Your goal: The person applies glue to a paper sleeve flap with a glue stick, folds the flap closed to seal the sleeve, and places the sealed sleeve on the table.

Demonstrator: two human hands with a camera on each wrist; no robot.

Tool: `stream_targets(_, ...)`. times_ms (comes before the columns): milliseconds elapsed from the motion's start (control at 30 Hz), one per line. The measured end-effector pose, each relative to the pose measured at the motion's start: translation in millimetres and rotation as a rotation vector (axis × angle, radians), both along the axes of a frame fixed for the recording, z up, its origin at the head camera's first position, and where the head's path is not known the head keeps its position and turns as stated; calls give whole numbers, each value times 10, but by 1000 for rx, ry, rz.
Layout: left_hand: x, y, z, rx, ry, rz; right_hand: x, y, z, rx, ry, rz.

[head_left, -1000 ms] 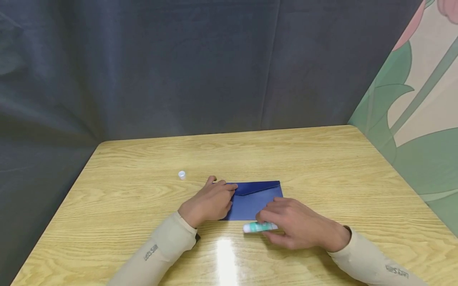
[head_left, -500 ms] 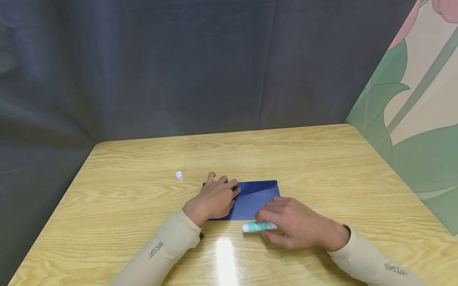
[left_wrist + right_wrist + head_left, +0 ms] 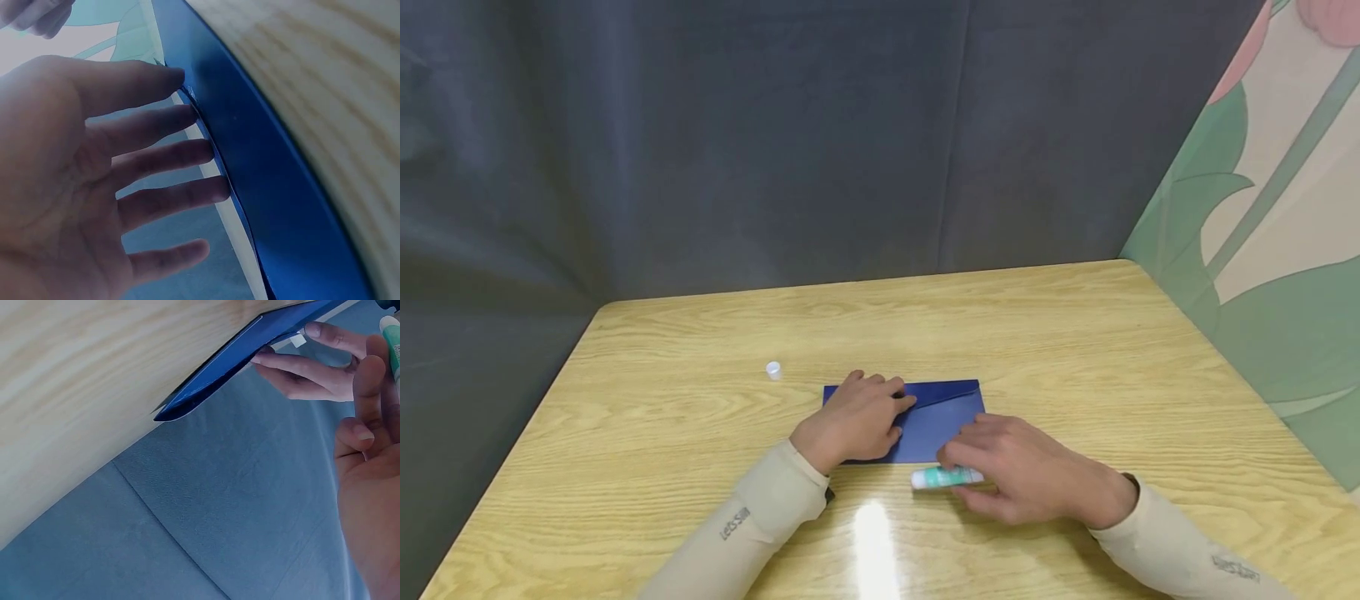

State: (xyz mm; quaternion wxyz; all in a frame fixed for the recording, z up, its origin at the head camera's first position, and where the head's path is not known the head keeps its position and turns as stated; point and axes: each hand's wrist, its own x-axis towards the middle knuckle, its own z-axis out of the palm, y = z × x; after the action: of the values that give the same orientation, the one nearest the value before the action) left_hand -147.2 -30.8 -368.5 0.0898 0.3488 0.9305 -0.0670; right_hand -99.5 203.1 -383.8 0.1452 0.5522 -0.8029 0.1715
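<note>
A blue envelope (image 3: pixel 936 425) lies on the table with its pointed flap folded toward me. Across its left half spreads my left hand (image 3: pixel 859 421), the fingertips touching the flap. In the left wrist view those fingers (image 3: pixel 169 153) are straight and apart, with their tips along the flap's edge. My right hand (image 3: pixel 1018 467) holds a glue stick (image 3: pixel 946 477), a white and teal tube pointing left, just in front of the envelope's near edge. Only part of the tube (image 3: pixel 394 344) shows in the right wrist view, where the flap's right end stands slightly raised.
A small white cap (image 3: pixel 773 370) stands on the wooden table (image 3: pixel 700 333), left of the envelope. Dark cloth (image 3: pixel 790 150) hangs behind and to the left. A flower-patterned curtain (image 3: pixel 1292 233) borders the right side.
My left hand has slid to the right along the envelope's flap; its fingers were more raised half a second ago. My right hand with the glue stick has stayed nearly still.
</note>
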Motion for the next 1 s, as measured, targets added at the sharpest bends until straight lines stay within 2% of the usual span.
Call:
stream_targets(167, -37, 27, 8, -15, -5, -18, -19, -5, 7, -4, 7, 6)
stream_targets(333, -86, 74, 12, 96, -37, -74, -23, -17, -5, -36, 39, 19)
stream_targets(433, -120, 103, 14, 149, -44, -84, -12, -25, -12, -40, 39, 22)
stream_targets(533, -144, 133, 20, 146, -43, -81, -5, -29, -15, -40, 35, 23)
stream_targets(833, -159, 202, 37, 51, -9, -101, -6, -21, -18, -43, 36, 25)
stream_targets(1000, -151, 225, 16, 104, -26, -93, -9, -28, -22, -39, 31, 29)
